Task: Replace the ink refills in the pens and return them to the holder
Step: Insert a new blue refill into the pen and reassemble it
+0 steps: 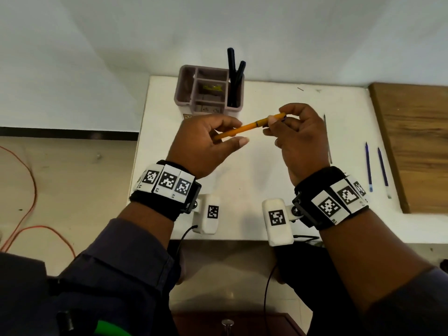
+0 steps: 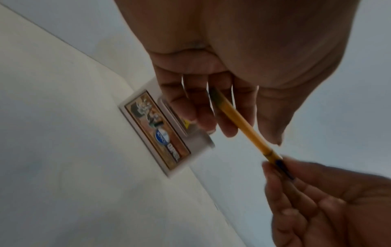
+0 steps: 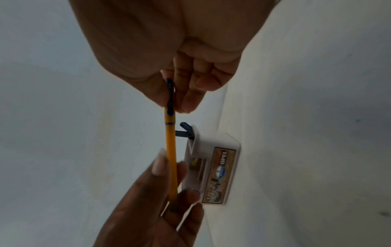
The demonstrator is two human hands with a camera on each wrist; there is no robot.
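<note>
Both hands hold one yellow pen level above the white table. My left hand grips the pen's barrel between curled fingers and thumb. My right hand pinches the pen's dark blue end with thumb and fingertips. A beige holder with several compartments stands at the table's far edge, and two dark pens stick up from its right compartment. Two blue refills lie on the table at the right. A thin grey refill lies just beyond my right hand.
A wooden board borders the table on the right. The holder's labelled front faces me. An orange cable runs over the floor at the left. A white wall rises behind the table.
</note>
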